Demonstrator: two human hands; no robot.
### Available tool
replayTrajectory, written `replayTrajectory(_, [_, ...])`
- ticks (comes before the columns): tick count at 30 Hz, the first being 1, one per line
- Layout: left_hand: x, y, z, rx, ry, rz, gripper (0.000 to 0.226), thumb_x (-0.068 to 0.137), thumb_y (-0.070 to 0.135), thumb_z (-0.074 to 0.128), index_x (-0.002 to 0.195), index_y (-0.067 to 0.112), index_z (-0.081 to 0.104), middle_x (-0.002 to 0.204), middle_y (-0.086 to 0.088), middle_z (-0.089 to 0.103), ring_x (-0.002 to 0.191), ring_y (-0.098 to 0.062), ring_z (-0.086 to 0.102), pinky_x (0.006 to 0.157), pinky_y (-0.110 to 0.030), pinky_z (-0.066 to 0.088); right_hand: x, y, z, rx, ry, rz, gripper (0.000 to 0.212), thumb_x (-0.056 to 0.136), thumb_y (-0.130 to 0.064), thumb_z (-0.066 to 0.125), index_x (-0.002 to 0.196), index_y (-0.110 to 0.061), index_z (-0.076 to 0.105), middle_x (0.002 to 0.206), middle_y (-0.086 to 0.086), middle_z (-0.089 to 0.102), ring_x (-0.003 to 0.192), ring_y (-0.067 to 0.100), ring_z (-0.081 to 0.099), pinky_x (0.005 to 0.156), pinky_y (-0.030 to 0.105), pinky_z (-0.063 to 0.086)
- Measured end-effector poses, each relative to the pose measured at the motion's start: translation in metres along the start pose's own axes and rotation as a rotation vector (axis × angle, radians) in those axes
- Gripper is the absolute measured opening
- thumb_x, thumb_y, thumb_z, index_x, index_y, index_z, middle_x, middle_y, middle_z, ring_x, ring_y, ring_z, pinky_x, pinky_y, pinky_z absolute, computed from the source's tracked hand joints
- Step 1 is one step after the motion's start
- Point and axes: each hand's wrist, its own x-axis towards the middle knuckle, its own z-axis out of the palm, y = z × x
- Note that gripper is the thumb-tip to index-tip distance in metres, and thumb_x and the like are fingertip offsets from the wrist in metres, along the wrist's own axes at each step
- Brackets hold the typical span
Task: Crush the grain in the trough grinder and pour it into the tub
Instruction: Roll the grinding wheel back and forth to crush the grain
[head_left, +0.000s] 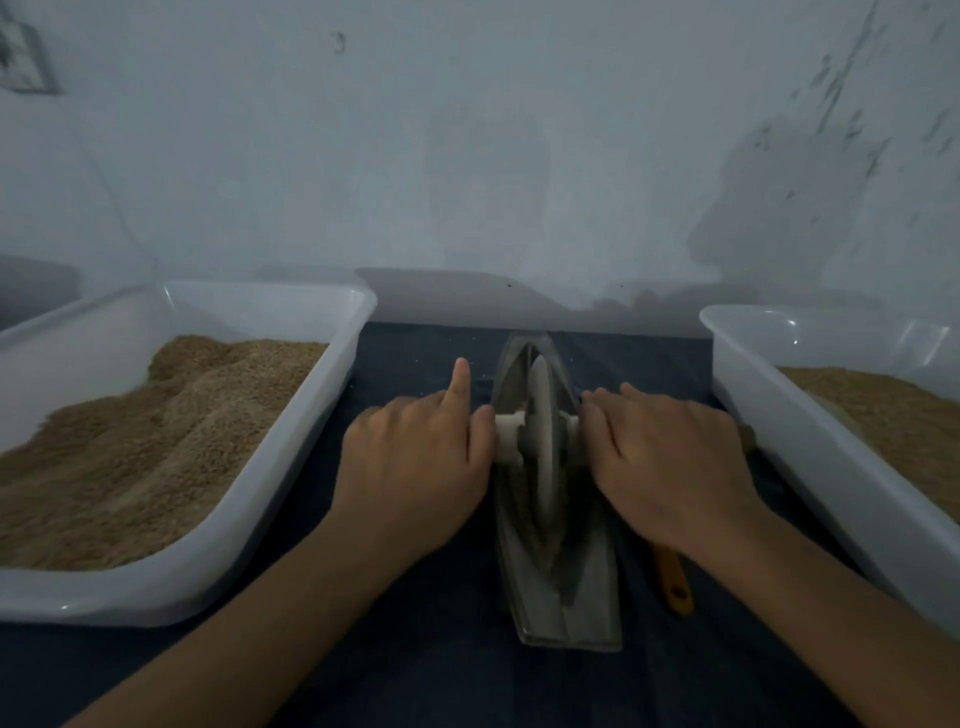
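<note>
**Inspector:** Your right hand (670, 457) covers the axle end on its side, so I cannot tell whether those fingers wrap it or merely lie over it; the picture is blurred there. An orange-handled tool (672, 579) is mostly hidden beneath your right wrist; the right tub (810, 436) is cut off by the frame edge.

**Second inspector:** And the grain inside the trough grinder (558, 519)?

**Inspector:** Hard to make out; the wheel (543, 441) stands upright in the trough and screens it. The grinder sits on the dark cloth (441, 665) between your two tubs; the left tub (291, 467), heaped with grain (156, 441), lies just beside your left hand (415, 462), and the right tub's wall lies near your right hand; open cloth remains in front of the grinder.

**Second inspector:** The left hand?

**Inspector:** It rests on the white axle (511, 434), palm down, forefinger pointing straight ahead; the hands are apart, one on each side of the wheel.
</note>
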Motion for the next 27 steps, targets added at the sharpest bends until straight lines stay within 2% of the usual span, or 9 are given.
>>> replayTrajectory(3, [0.049,0.003,0.030,0.115,-0.036,-0.024,0.059,0.103,0.040,0.021,0.150,0.021,0.052,0.114,0.002,0.076,0.061,-0.022,0.056,0.052,-0.030,0.024,0.046,0.007,0.023,-0.041,-0.083,0.066,0.050,0.101,-0.039,0.014,0.066,-0.024,0.046,0.063,-0.006,0.045,0.055,0.011,0.039,0.051,0.030,0.015])
replayTrajectory(7, [0.092,0.001,0.045,0.142,-0.179,-0.063,0.056,0.101,0.035,0.017,0.130,0.018,0.061,0.150,0.002,0.057,0.096,-0.033,0.064,0.057,-0.031,0.023,0.095,0.011,0.042,-0.001,-0.109,0.185,0.044,0.102,-0.039,0.021,0.075,-0.022,0.052,0.075,0.001,0.053,0.061,0.020,0.039,0.066,0.037,0.029])
replayTrajectory(10, [0.071,-0.001,0.037,0.205,-0.185,0.022,0.041,0.100,0.031,0.016,0.098,0.022,0.056,0.134,0.000,0.067,0.079,-0.029,0.060,0.052,-0.031,0.020,0.076,0.007,0.040,-0.010,-0.025,0.142,0.052,0.104,-0.040,0.021,0.100,-0.020,0.068,0.096,0.007,0.072,0.090,0.029,0.063,0.072,0.040,0.041])
replayTrajectory(13, [0.032,0.001,0.014,0.073,-0.071,-0.004,0.059,0.103,0.038,0.015,0.142,0.020,0.056,0.095,0.002,0.071,0.063,-0.016,0.047,0.053,-0.031,0.026,0.029,0.006,0.028,0.059,-0.031,0.086,0.059,0.106,-0.039,0.016,0.134,-0.017,0.064,0.131,0.003,0.069,0.130,0.023,0.058,0.099,0.040,0.048])
replayTrajectory(15, [0.003,0.001,-0.004,-0.028,0.004,0.026,0.063,0.106,0.042,0.017,0.153,0.013,0.048,0.098,0.004,0.073,0.074,-0.015,0.061,0.055,-0.032,0.038,-0.002,0.004,0.013,0.113,-0.002,0.051,0.058,0.107,-0.041,0.019,0.144,-0.020,0.058,0.140,0.000,0.064,0.136,0.019,0.055,0.104,0.037,0.047])
replayTrajectory(18, [-0.029,-0.001,-0.022,-0.125,0.014,0.101,0.060,0.109,0.044,0.021,0.154,0.013,0.046,0.137,-0.001,0.068,0.122,-0.020,0.066,0.081,-0.040,0.058,-0.035,0.001,-0.001,0.071,0.195,0.000,0.050,0.104,-0.039,0.033,0.137,-0.019,0.066,0.129,0.000,0.071,0.124,0.019,0.065,0.090,0.037,0.056])
replayTrajectory(20, [-0.030,0.001,-0.023,-0.153,-0.026,0.067,0.060,0.109,0.045,0.020,0.155,0.015,0.046,0.143,-0.001,0.063,0.131,-0.019,0.061,0.092,-0.042,0.057,-0.037,0.001,-0.002,0.044,0.208,0.000,0.050,0.104,-0.039,0.034,0.134,-0.019,0.068,0.127,0.000,0.072,0.122,0.019,0.067,0.087,0.037,0.057])
replayTrajectory(24, [0.015,0.003,-0.002,-0.022,-0.013,0.049,0.050,0.107,0.036,0.026,0.138,0.021,0.063,0.102,0.000,0.075,0.083,-0.020,0.067,0.064,-0.034,0.048,0.003,0.005,0.014,0.064,-0.013,0.049,0.060,0.106,-0.044,0.016,0.123,-0.024,0.070,0.125,0.002,0.072,0.126,0.020,0.063,0.083,0.036,0.051])
replayTrajectory(27, [0.060,0.005,0.023,0.128,-0.151,0.055,0.037,0.106,0.028,0.026,0.095,0.021,0.061,0.079,0.004,0.056,0.064,-0.021,0.045,0.055,-0.030,0.028,0.051,0.011,0.035,0.063,-0.012,0.122,0.056,0.107,-0.037,0.021,0.072,-0.018,0.060,0.075,0.002,0.064,0.077,0.028,0.064,0.063,0.034,0.032])
